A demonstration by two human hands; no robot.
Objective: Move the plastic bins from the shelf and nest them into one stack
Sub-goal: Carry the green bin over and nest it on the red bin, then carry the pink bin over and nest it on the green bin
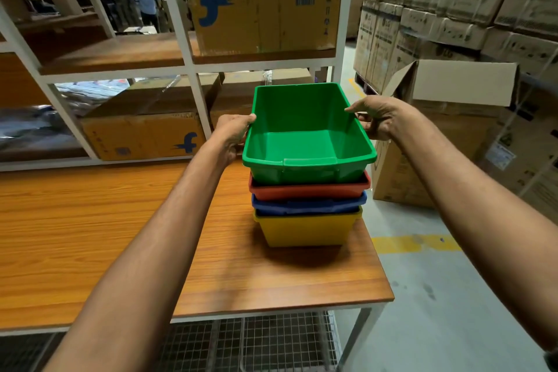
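A stack of plastic bins stands on the wooden table (pixel 105 220) near its right edge. From the bottom up there is a yellow bin (pixel 305 231), a blue bin (pixel 308 205), a red bin (pixel 308 189) and a green bin (pixel 305 133) on top. The green bin sits higher than the others, only partly sunk into the red one. My left hand (pixel 232 134) grips the green bin's left rim, thumb over the edge. My right hand (pixel 377 118) grips its right rim the same way.
A white metal shelf (pixel 193 69) rises behind the table, holding taped cardboard boxes (pixel 262 15) on its wooden boards. An open cardboard box (pixel 447 136) and stacked cartons stand on the floor at the right. A person stands far back at the upper left. Wire mesh lies under the table.
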